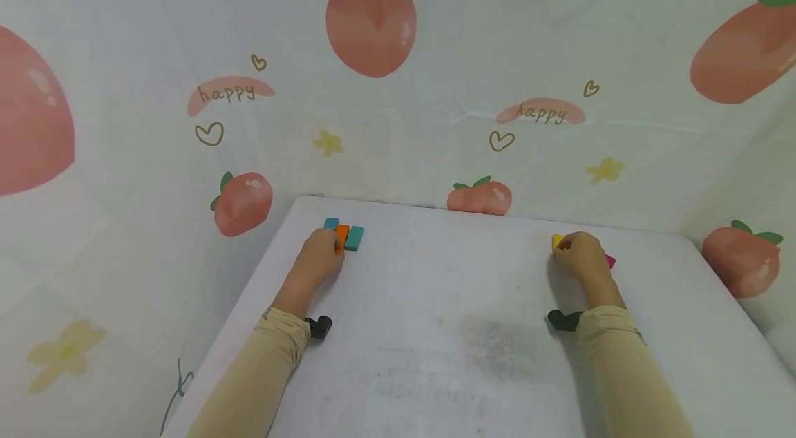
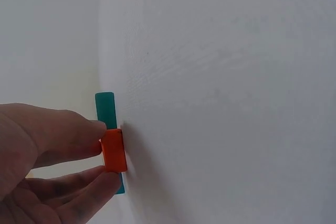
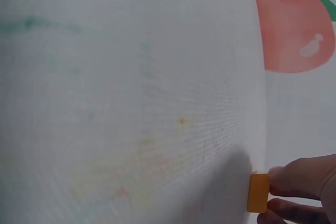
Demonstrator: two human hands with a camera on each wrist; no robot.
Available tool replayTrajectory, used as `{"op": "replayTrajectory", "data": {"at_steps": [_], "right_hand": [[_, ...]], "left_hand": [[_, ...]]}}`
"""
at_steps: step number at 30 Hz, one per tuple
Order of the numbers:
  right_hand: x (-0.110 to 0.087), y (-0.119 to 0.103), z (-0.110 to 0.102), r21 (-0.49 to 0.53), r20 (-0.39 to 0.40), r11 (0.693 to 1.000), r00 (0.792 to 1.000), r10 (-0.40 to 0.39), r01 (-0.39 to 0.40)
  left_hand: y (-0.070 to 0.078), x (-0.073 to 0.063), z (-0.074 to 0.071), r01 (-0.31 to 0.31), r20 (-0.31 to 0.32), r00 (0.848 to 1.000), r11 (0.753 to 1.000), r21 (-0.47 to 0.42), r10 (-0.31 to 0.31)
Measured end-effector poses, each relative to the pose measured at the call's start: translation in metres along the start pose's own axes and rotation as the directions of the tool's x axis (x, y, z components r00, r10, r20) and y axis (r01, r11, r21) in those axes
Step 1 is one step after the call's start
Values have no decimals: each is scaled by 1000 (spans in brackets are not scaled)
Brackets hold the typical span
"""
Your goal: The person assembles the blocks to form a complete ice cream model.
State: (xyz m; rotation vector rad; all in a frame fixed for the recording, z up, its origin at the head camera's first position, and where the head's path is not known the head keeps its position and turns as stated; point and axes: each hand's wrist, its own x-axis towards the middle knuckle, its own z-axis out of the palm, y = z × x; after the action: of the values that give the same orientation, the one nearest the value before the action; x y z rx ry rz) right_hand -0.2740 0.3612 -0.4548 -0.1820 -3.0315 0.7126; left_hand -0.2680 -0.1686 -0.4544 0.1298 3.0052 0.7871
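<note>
Two bare hands are working well apart on a white table (image 1: 423, 272). The left hand (image 1: 318, 255) is pinching an orange rectangular block (image 2: 114, 150), thumb and fingers parted by just the block's length. A blue rectangular block (image 1: 332, 222) is lying just left of and beyond this grip, a teal rectangular block (image 1: 355, 238) just right of it, both crowding the fingers. The right hand (image 1: 581, 255) is pinching a yellow rectangular block (image 3: 258, 193) at the fingertips, and a magenta block (image 1: 612, 260) is poking out to the right of that grip. Behind both, a peach-printed white cloth (image 1: 429, 120) is hanging; nearer than the hands, beige sleeves (image 1: 242, 372) are covering the forearms. The left fingers are hiding part of the blue block, the right hand most of the magenta one. Whether the orange block is touching its neighbours is hard to tell, as is the blocks' material.
</note>
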Motion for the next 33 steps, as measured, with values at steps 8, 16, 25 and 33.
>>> {"op": "replayTrajectory", "data": {"at_steps": [8,16,25,33], "right_hand": [[-6,-5,-1,2,37,999,999,38,-38],[-10,-7,-3,-2,87,999,995,41,-41],[-18,-8,0,3,105,1000,994,26,-27],[-25,-14,2,29,130,999,991,18,-22]], "left_hand": [[3,-12,-1,18,16,1000,1000,-10,-18],[-1,-24,0,-5,16,1000,1000,4,5],[0,-40,2,8,39,999,1000,0,-8],[7,-55,3,10,38,999,1000,2,-10]]}}
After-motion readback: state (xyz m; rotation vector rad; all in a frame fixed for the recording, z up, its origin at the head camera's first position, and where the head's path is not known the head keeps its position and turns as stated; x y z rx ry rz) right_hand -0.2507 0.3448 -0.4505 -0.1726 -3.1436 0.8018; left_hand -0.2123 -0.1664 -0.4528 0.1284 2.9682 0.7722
